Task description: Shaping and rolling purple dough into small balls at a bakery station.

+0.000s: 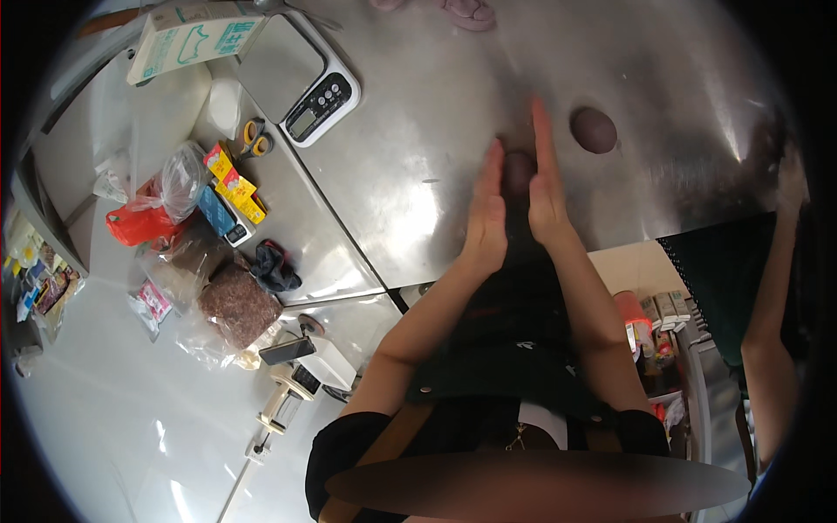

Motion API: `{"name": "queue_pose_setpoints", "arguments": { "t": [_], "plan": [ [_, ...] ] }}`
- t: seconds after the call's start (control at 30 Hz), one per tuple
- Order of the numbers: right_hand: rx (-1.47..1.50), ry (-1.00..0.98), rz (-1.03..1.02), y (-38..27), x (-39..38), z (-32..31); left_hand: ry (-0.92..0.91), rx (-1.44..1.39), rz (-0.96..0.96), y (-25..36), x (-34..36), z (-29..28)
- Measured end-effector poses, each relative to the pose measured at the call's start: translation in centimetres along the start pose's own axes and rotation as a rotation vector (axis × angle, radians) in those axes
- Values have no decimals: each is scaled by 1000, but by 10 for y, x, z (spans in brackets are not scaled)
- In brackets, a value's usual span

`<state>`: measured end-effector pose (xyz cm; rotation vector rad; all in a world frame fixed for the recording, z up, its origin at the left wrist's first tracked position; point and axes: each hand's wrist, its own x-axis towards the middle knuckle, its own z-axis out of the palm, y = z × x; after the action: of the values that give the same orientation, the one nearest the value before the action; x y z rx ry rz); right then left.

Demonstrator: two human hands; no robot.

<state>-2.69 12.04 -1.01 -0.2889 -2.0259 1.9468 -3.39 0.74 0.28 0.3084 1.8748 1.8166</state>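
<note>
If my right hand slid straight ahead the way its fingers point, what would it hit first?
Probably nothing: the right hand points up the bare steel table, and the dark round lump sits off to its right.

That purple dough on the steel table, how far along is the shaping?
One rounded purple ball already sits finished-looking on the steel table, apart from the hands. A second purple lump is in hand, pressed between the left hand and right hand, palms facing each other. I can't see more unshaped dough; the scale stands unused nearby.
</note>
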Motion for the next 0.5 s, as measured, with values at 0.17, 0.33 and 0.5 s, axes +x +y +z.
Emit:
{"name": "queue_pose_setpoints", "arguments": {
  "t": [0.17,0.33,0.5],
  "plan": [
    [24,41,32,2,-15,9,-91,236,63,1,7,2],
    [14,4,42,2,-7,2,11,30,48,-2,-3,2],
    [26,8,60,2,-14,8,-69,96,-15,-2,-3,5]
  ]
}}
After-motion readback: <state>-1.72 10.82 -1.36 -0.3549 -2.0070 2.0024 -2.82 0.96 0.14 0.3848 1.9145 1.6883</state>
